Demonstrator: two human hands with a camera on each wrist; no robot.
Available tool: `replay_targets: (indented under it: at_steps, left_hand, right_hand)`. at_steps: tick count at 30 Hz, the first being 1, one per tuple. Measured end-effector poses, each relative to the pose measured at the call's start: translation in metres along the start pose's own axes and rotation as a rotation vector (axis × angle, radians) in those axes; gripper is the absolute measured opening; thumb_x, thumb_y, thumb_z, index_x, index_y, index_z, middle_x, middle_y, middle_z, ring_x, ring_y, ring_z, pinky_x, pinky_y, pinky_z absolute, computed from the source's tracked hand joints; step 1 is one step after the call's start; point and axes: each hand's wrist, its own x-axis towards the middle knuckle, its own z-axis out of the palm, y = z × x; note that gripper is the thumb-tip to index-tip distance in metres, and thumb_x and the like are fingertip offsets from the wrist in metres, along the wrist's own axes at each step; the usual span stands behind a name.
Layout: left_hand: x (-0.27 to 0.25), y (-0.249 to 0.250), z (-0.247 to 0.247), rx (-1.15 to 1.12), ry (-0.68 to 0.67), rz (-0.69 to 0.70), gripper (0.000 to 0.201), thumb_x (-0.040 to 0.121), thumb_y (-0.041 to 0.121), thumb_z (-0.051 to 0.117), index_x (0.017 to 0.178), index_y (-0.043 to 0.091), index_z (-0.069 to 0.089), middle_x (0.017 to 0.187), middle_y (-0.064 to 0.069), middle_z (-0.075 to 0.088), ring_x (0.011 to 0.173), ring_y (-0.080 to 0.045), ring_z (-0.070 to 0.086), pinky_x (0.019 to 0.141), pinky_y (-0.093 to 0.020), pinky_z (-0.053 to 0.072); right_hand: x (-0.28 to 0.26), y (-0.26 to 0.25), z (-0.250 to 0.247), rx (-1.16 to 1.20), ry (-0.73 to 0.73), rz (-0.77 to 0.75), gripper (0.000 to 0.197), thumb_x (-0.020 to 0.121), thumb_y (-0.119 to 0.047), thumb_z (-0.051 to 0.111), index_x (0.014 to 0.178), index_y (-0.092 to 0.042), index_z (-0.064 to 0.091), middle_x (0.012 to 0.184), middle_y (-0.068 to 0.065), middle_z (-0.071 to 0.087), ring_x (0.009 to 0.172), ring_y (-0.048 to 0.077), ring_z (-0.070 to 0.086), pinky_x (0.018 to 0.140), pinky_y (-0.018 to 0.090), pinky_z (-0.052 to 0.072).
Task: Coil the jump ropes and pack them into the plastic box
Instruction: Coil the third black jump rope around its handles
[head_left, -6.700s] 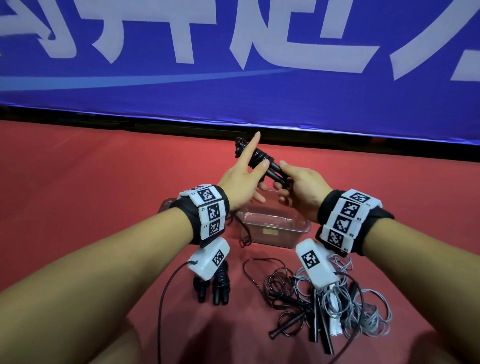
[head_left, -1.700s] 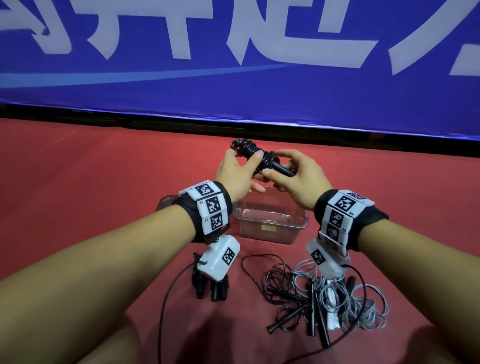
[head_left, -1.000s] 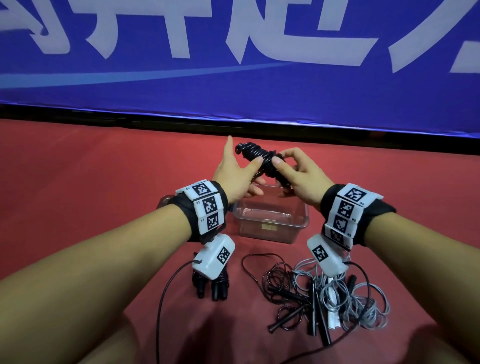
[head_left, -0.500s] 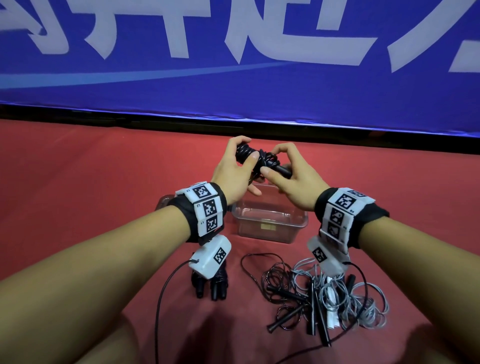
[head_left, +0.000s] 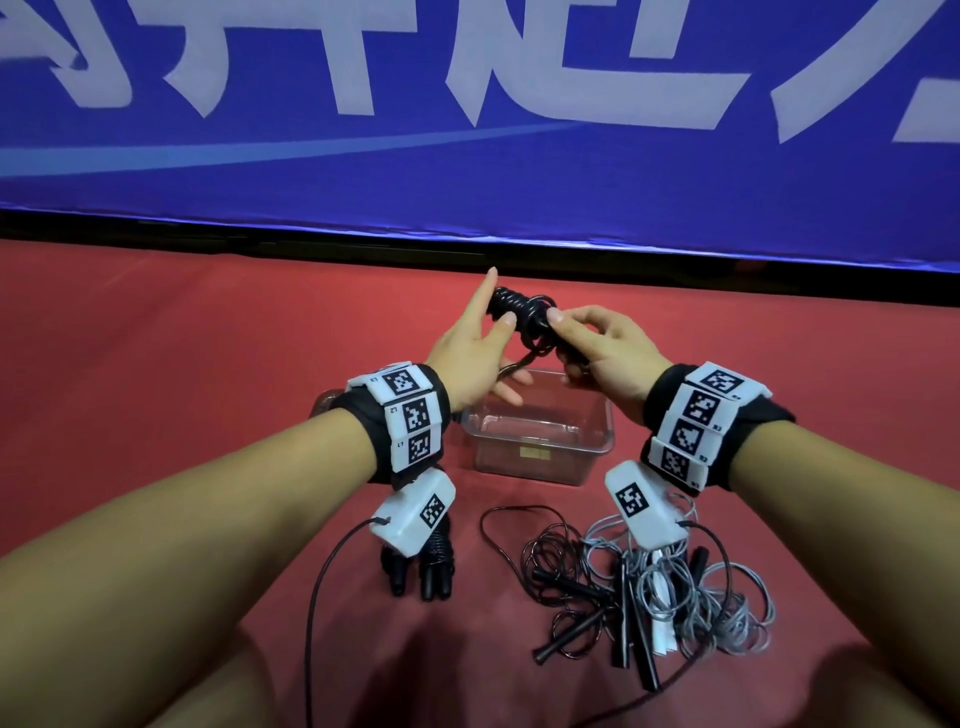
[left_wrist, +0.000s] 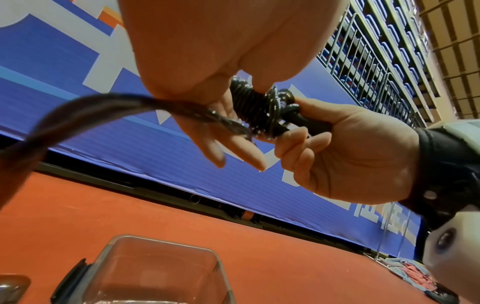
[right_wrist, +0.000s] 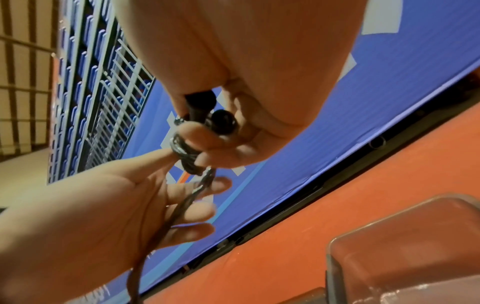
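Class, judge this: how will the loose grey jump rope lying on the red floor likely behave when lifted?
The grey rope probably hangs floppy: it lies in slack loops. It may drag the black ropes along, since their loops overlap. Probably light, being thin cord.

The light is even and a little dim, with strong saturated colours. The head view bends at the edges. In the wrist views the near black cord (left_wrist: 85, 107) is blurred, and the coil has small glints.
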Motion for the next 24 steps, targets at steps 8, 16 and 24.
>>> replay_targets:
  at_steps: [8, 16, 24]
  left_hand:
    - [0.0, 0.004, -0.001, -0.096, 0.061, -0.061, 0.067, 0.102, 0.019, 0.059, 0.155, 0.041, 0.025, 0.083, -0.006, 0.072, 0.049, -0.014, 0.063, 0.048, -0.024, 0.049]
    - [0.001, 0.006, 0.0, -0.058, 0.106, -0.03, 0.052, 0.103, 0.016, 0.052, 0.15, 0.032, 0.036, 0.078, -0.008, 0.073, 0.035, -0.003, 0.047, 0.042, -0.021, 0.035]
    - [0.001, 0.007, -0.002, -0.011, 0.155, 0.072, 0.036, 0.105, 0.031, 0.051, 0.14, 0.035, 0.048, 0.069, -0.004, 0.067, 0.04, 0.0, 0.051, 0.049, -0.025, 0.034]
  right_hand:
    - [0.003, 0.003, -0.005, -0.079, 0.027, -0.112, 0.031, 0.098, -0.025, 0.062, 0.121, -0.006, 0.054, 0.075, 0.007, 0.058, 0.052, 0.009, 0.058, 0.058, 0.027, 0.058]
    - [0.002, 0.013, -0.014, -0.513, 0.061, -0.334, 0.033, 0.091, -0.033, 0.071, 0.118, -0.026, 0.051, 0.082, 0.003, 0.065, 0.063, 0.019, 0.068, 0.073, 0.044, 0.059]
    - [-0.002, 0.008, -0.005, -0.631, 0.088, -0.425, 0.043, 0.083, -0.033, 0.079, 0.115, -0.027, 0.05, 0.074, -0.005, 0.057, 0.063, 0.009, 0.054, 0.061, 0.024, 0.042]
